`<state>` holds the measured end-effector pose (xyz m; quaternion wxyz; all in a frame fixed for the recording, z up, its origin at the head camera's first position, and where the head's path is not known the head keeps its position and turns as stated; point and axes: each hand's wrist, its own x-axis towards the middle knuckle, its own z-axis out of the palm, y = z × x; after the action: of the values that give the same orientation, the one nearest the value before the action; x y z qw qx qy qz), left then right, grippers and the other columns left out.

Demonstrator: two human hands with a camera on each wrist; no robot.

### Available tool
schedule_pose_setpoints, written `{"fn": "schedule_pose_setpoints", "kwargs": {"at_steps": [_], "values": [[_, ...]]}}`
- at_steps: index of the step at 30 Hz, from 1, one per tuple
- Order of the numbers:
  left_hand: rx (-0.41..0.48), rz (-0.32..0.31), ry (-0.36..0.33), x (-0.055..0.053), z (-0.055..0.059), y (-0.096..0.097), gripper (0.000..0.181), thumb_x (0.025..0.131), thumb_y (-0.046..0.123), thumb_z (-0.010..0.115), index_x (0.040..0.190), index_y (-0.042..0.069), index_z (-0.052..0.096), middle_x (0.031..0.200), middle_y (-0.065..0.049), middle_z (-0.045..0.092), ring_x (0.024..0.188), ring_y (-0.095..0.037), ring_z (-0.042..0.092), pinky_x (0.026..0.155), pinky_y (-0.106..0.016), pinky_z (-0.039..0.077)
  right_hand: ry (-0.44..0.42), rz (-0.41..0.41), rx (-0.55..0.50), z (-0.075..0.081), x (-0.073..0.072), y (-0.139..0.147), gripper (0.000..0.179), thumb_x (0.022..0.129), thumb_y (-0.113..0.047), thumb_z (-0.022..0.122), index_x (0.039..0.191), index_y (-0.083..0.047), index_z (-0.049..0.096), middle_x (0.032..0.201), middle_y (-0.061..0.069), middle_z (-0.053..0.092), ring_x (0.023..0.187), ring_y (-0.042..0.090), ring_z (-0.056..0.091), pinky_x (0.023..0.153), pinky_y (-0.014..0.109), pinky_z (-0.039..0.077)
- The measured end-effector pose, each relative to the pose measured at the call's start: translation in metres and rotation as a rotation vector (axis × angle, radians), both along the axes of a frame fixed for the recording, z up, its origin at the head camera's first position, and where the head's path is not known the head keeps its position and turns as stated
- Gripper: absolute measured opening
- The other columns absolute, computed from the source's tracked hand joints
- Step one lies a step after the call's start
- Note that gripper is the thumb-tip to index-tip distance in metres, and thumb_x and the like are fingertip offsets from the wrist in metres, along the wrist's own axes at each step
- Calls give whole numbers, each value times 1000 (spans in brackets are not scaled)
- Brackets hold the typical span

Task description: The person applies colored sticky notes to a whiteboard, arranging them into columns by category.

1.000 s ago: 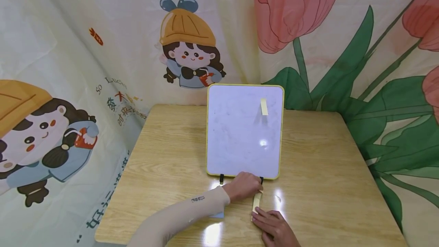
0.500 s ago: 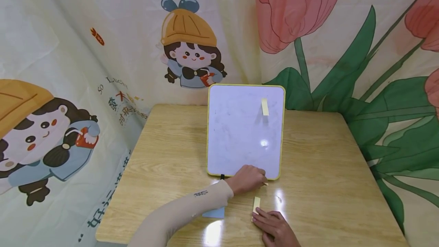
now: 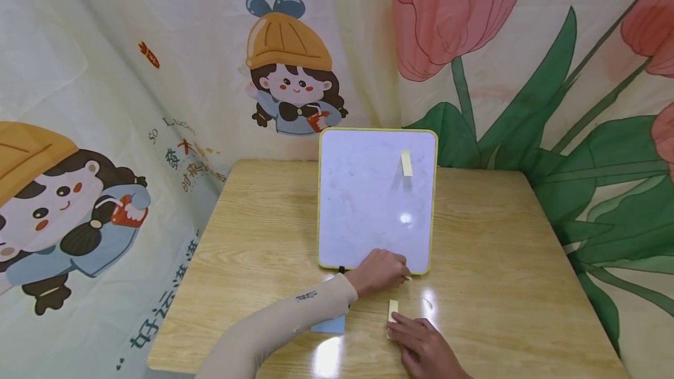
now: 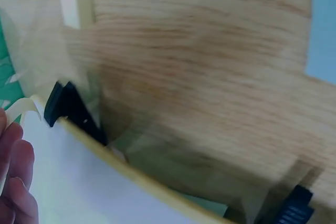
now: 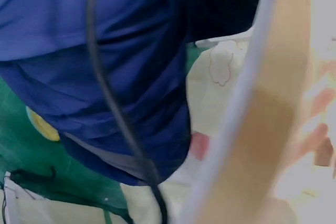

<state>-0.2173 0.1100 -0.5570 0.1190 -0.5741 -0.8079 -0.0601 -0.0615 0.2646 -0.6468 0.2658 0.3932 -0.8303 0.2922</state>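
Strip (image 4: pixel 23 107) is pinched in the left hand (image 3: pixel 379 272) right by the bottom edge of the board (image 3: pixel 363 197), then there's the pad (image 3: pixel 393 307) with the right hand (image 3: pixel 427 345) resting pretty straight fingers on its near end.

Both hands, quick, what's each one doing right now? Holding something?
Left hand: closed, holding a thin pale-yellow paper strip.
Right hand: open, resting on an oblong pale-yellow paper pad.

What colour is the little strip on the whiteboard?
Pale yellow; the strip shows best in the head view.
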Motion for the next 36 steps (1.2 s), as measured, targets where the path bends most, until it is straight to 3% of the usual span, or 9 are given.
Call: {"fn": "schedule_pose_setpoints", "kwargs": {"at_steps": [4, 8, 12, 16, 21, 27, 31, 36], "values": [[33, -1, -15, -4, 6, 0, 10, 91, 30, 70, 95, 31, 79, 84, 15, 66, 68, 2, 62, 55, -13, 46, -14, -65, -64, 15, -15, 6, 29, 82, -6, 64, 109, -4, 73, 111, 8, 70, 101, 28, 66, 89, 38, 43], [62, -8, 24, -8, 12, 3, 8, 90, 30, 71, 90, 33, 78, 81, 15, 64, 64, 2, 59, 53, -14, 45, -99, -242, -100, 31, -33, 22, 25, 77, -2, 65, 99, -10, 74, 99, -1, 71, 91, 19, 65, 86, 32, 41], [52, -42, 65, -7, 13, 4, 7, 89, 31, 71, 89, 33, 78, 81, 15, 64, 65, 1, 60, 53, -14, 45, -294, -424, -154, 46, -47, 36, 22, 82, 1, 68, 97, -14, 74, 93, -7, 70, 85, 11, 63, 78, 24, 46], [53, -66, 116, -1, 14, 3, 9, 89, 33, 71, 94, 32, 79, 84, 15, 65, 66, 1, 61, 55, -15, 47, -497, -503, -243, 62, -60, 41, 13, 91, -8, 68, 100, -15, 74, 95, -6, 70, 83, 9, 64, 69, 26, 54], [56, -70, 202, 6, 17, 3, 14, 91, 35, 68, 100, 31, 77, 84, 15, 67, 65, 1, 61, 55, -16, 48, -687, -479, -268, 75, -74, 44, 14, 93, -19, 67, 105, -17, 73, 101, -5, 70, 86, 10, 64, 69, 28, 55], [73, -87, 223, 15, 12, -1, 12, 94, 35, 63, 92, 31, 75, 84, 14, 68, 59, 1, 59, 47, -16, 43, -904, -319, -219, 76, -81, 47, 17, 93, -24, 68, 108, -19, 72, 106, -2, 69, 87, 12, 65, 70, 28, 55], [79, -109, 240, 17, 5, -6, 14, 95, 33, 62, 91, 29, 74, 75, 15, 62, 54, 1, 53, 45, -16, 39, -945, -237, -173, 72, -82, 50, 21, 93, -31, 67, 107, -16, 73, 104, 0, 70, 84, 14, 66, 69, 28, 53], [108, -131, 265, 18, 2, -9, 12, 94, 34, 63, 93, 29, 74, 71, 15, 56, 52, 1, 47, 45, -15, 38, -970, -206, -156, 70, -82, 50, 22, 91, -34, 68, 105, -17, 74, 100, -3, 71, 82, 18, 66, 67, 27, 52]]}}
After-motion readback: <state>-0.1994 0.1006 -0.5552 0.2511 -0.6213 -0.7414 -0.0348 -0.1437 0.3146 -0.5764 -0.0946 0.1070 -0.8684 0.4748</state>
